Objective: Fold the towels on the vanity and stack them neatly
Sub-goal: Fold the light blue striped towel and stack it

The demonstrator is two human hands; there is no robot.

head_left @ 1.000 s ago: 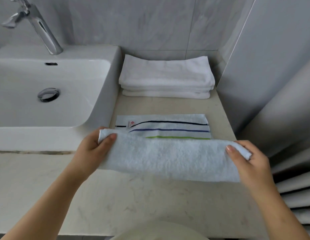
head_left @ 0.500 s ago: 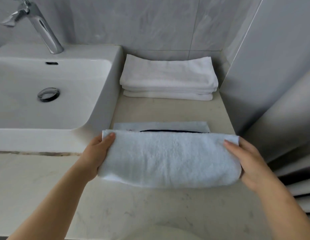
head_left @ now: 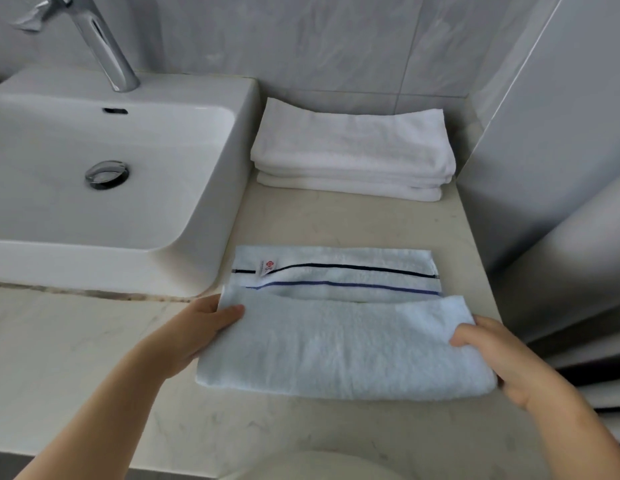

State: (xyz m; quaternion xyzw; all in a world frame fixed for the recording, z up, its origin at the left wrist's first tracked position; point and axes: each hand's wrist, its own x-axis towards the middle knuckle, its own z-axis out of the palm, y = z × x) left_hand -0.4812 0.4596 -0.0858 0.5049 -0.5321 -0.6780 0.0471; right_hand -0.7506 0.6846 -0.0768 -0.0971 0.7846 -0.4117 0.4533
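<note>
Gripping towel (head_left: 346, 344) at lower centre by both ends: with left hand (head_left: 194, 336) at its left edge, thumb on top, and with right hand (head_left: 502, 362) at its right. Lying on surface (head_left: 76, 358), near flap folded over, two stripes showing behind. At upper centre, folded white stack (head_left: 352, 150), just right of sink (head_left: 94, 209).

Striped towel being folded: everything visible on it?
The striped towel is pale blue terry, folded partway: its near flap covers the far part, where a black stripe, a blue stripe and a red-marked label show. It lies on the beige vanity top. The left hand pinches its left corner; the right hand grips its right end.
</note>
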